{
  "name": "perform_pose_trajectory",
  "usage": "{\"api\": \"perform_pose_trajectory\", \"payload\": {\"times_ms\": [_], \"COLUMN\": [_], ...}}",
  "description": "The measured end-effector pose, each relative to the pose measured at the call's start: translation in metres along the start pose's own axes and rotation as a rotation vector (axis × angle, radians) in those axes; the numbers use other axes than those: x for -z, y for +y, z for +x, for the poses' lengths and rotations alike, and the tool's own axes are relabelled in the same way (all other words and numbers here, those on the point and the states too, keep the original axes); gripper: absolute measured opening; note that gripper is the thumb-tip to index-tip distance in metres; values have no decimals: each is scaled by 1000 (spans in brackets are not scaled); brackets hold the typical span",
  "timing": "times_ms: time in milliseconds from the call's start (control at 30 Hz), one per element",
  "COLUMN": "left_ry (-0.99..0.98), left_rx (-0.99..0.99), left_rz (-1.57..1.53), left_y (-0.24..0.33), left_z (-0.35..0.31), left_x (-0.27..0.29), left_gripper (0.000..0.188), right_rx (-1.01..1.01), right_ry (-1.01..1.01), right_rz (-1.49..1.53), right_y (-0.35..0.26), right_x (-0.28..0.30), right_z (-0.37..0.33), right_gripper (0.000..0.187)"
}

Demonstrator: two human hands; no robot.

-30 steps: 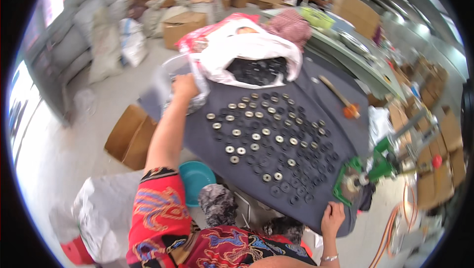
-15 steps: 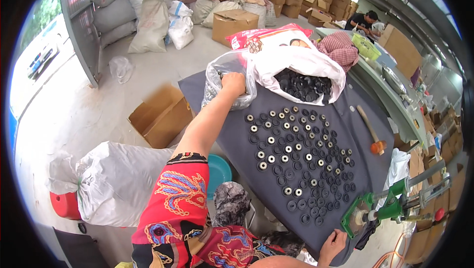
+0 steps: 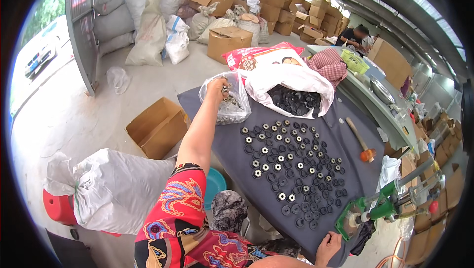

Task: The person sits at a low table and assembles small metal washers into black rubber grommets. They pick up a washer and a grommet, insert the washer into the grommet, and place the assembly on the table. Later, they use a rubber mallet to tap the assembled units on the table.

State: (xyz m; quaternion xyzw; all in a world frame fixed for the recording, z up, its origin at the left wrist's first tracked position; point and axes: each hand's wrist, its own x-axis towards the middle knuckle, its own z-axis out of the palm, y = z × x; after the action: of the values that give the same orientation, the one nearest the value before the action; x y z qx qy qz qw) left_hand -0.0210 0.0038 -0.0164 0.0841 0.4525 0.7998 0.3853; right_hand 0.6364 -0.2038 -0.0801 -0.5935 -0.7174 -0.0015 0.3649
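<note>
My left hand (image 3: 216,90) is closed around a few small metal rings (image 3: 225,88) at the mouth of a clear plastic bag (image 3: 243,111). More small metal pieces lie inside that bag. My right hand (image 3: 328,248) rests on the near edge of the dark-covered table (image 3: 232,144), its fingers apart and nothing visible in them. Many round black rubber pieces (image 3: 297,195) are spread across the cloth, and several have a metal ring (image 3: 282,196) set in the centre. Close to my right hand stands a green hand press (image 3: 382,207).
Beyond the spread lies an open white sack (image 3: 256,86) of black pieces. A mallet (image 3: 366,155) is at the table's right. Left of the table are a cardboard box (image 3: 159,128), a teal basin (image 3: 214,185) and a stuffed white sack (image 3: 116,189). A person (image 3: 353,38) works farther off.
My left hand has come up out of the clear bag to its rim, now with metal rings showing in the fingers. My right hand stays at the table edge. The view has shifted slightly.
</note>
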Motion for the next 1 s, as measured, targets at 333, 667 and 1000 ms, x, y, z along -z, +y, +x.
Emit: {"api": "perform_pose_trajectory", "payload": {"times_ms": [333, 667, 1000], "left_ry": [-90, -11, -187], "left_rx": [63, 82, 210], "left_rz": [-415, -427, -537], "left_y": [-8, 0, -5], "left_z": [0, -13, -103], "left_x": [14, 13, 3], "left_gripper": [16, 40, 39], "right_rx": [-28, 47, 84], "right_ry": [4, 57, 81], "right_rz": [3, 27, 64], "right_y": [-11, -4, 5], "right_x": [5, 3, 2], "right_z": [1, -2, -3], "right_gripper": [8, 7, 7]}}
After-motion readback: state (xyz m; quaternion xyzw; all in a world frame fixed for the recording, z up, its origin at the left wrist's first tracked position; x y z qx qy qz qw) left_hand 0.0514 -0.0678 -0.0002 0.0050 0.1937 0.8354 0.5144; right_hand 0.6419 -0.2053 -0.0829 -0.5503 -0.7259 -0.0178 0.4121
